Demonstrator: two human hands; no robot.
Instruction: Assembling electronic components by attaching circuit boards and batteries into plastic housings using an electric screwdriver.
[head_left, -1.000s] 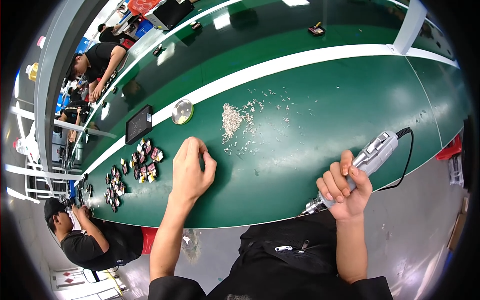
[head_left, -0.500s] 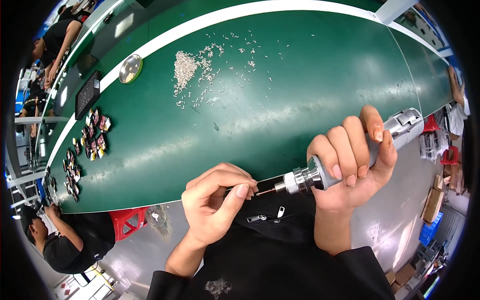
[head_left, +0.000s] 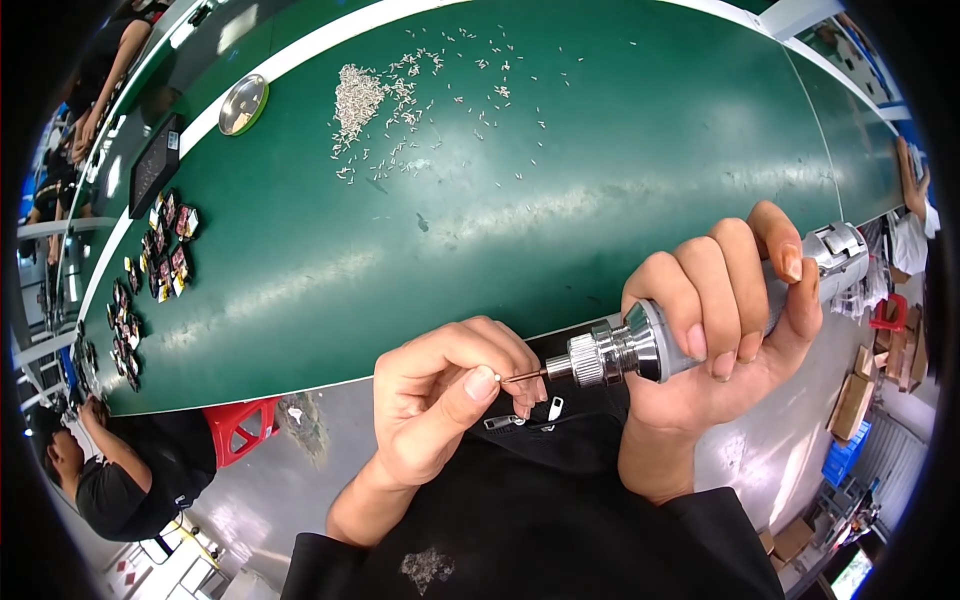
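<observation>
My right hand (head_left: 705, 345) is wrapped round a silver-grey electric screwdriver (head_left: 590, 360) with a knurled metal collar. Its thin coppery bit (head_left: 525, 377) points left toward my left hand (head_left: 430, 395). Between that hand's thumb and forefinger, at the bit's tip, is a tiny silvery piece (head_left: 497, 378), too small to name surely. My other left fingers curl behind the bit. Both hands are held in front of my dark top, by the near edge of the green table (head_left: 620, 150). A heap of tiny silvery rod-shaped pieces (head_left: 358, 100) lies farther off, with many scattered around it.
Several small dark parts with coloured labels (head_left: 165, 250) lie at the left. Beyond them are a black tray (head_left: 155, 165) and a round shallow dish (head_left: 240, 108). A red stool (head_left: 240, 430) and a seated person (head_left: 120, 470) are at the lower left; boxes (head_left: 850, 405) stand right.
The view has shifted slightly. My left fingertips now show a tiny silvery piece at the bit's tip, and the other fingers have spread behind the bit. My right hand keeps its hold on the screwdriver.
</observation>
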